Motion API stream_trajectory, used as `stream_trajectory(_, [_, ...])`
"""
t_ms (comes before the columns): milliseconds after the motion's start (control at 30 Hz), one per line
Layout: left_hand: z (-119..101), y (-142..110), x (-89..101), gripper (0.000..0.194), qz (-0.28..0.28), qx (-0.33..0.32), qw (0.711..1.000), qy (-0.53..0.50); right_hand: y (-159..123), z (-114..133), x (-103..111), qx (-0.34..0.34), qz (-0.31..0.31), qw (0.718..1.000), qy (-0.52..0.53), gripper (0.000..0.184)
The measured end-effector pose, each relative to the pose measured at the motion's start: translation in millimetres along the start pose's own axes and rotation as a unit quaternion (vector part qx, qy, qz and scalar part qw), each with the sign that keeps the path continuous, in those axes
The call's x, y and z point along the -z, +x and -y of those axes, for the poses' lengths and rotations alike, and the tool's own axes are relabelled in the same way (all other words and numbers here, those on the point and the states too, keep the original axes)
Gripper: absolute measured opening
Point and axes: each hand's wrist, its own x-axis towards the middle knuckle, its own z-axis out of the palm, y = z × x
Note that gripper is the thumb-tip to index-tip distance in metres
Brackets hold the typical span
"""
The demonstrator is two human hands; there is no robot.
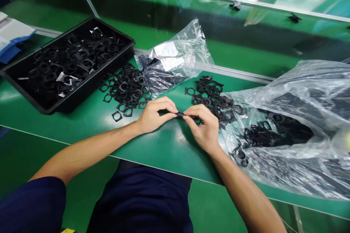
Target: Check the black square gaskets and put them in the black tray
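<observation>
Black, small and thin, a plastic-looking piece [179,114] was held between the bare left hand [155,115] and the bare right hand [204,126], both narrowed in a pinch, over the glossy green tabletop [161,145]. Beyond the left hand, a loose pile of flat black square-edged rings [127,85] lay beside a deep black rectangular tray [79,94]; just beyond the right hand, a second black pile [214,100] reached a crinkled, open clear plastic bag [306,156].

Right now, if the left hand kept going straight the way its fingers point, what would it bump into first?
Past the small black part it pinches, the left hand would probably bump the right hand, which faces it.
</observation>
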Motion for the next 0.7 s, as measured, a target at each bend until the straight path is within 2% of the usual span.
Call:
stream_trajectory(167, [-0.9,-1.3,-0.8,0.014,0.011,0.048,0.999,-0.020,-1.3,-2.7,-3.7,-0.062,0.009,0.997,0.042,0.005])
stream_trajectory(400, [4.9,-0.6,-3.1,0.029,0.028,0.191,0.974,-0.115,-2.3,-7.5,-5.4,-0.117,0.034,0.988,0.092,0.015])
stream_trajectory(500, [5.0,2.0,-2.2,0.038,0.031,0.245,0.954,-0.172,-1.6,-8.0,-5.7,-0.139,0.030,0.981,0.130,0.020])
stream_trajectory(700, [-0.1,4.6,-1.9,0.045,0.033,0.345,0.884,-0.314,1.4,-6.4,-7.0,-0.217,0.016,0.946,0.242,0.032])
